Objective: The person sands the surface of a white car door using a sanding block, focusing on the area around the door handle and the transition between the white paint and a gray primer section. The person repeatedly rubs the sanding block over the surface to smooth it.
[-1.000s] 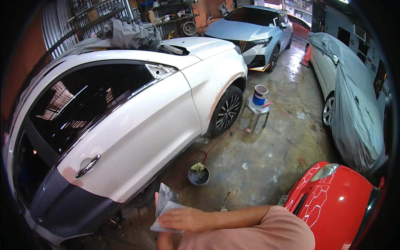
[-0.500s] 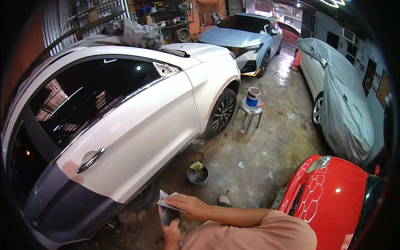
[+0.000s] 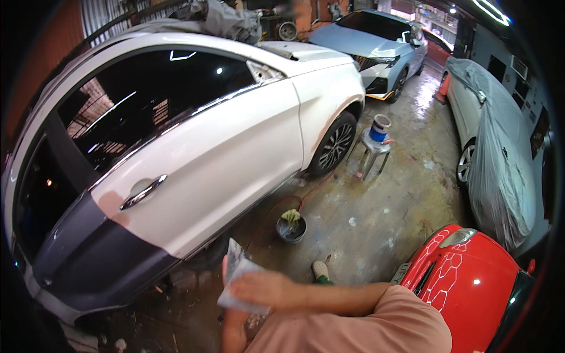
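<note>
Low in the head view, a grey sheet of sandpaper (image 3: 236,272) is held between my two hands. My right hand (image 3: 265,289) lies across the sheet with its fingers bent over it, smeared by motion. Under the sheet is my left hand (image 3: 234,320), its fingers mostly hidden; a pinkish sliver shows at the sheet's left edge. Left of my hands stands a white car (image 3: 223,147) with a dark grey lower rear door panel (image 3: 100,259). Bare pinkish patches (image 3: 110,202) show by its chrome door handle (image 3: 144,192).
On the wet floor ahead, a bucket (image 3: 291,226) holds a yellowish cloth. A metal stool (image 3: 374,147) carries a blue-and-white can (image 3: 379,127). A red car (image 3: 477,282) is close on the right, a covered car (image 3: 500,153) behind it. A blue-grey car (image 3: 376,47) stands farther back.
My right hand has moved down and over the sheet, which now covers most of my left hand. The dark face seen earlier is hidden. The view has shifted, moving the surroundings rightward.
</note>
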{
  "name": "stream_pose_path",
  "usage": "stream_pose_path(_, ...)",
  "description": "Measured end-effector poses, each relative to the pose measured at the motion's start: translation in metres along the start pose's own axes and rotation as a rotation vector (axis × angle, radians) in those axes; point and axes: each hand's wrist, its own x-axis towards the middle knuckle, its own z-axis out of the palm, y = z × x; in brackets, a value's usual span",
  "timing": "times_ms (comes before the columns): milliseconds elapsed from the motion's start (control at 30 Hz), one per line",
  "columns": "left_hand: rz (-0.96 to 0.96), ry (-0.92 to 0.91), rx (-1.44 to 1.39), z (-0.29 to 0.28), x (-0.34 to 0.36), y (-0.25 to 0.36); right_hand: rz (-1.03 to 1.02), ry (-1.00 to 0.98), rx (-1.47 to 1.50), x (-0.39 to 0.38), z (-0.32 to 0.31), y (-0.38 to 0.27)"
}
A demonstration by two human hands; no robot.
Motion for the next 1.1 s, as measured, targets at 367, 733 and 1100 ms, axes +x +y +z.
stream_pose_path(367,0.124,0.088,0.64,0.024,-0.012,0.016,0.168,0.065,0.037,0.016,-0.022,0.005)
stream_pose_path(733,0.128,0.055,0.808,0.025,-0.011,0.005,0.232,0.102,0.18,-0.013,0.001,-0.032)
stream_pose_path(1100,0.16,-0.045,1.163,0.05,-0.004,-0.014,0.505,0.336,0.078,-0.016,-0.017,0.017)
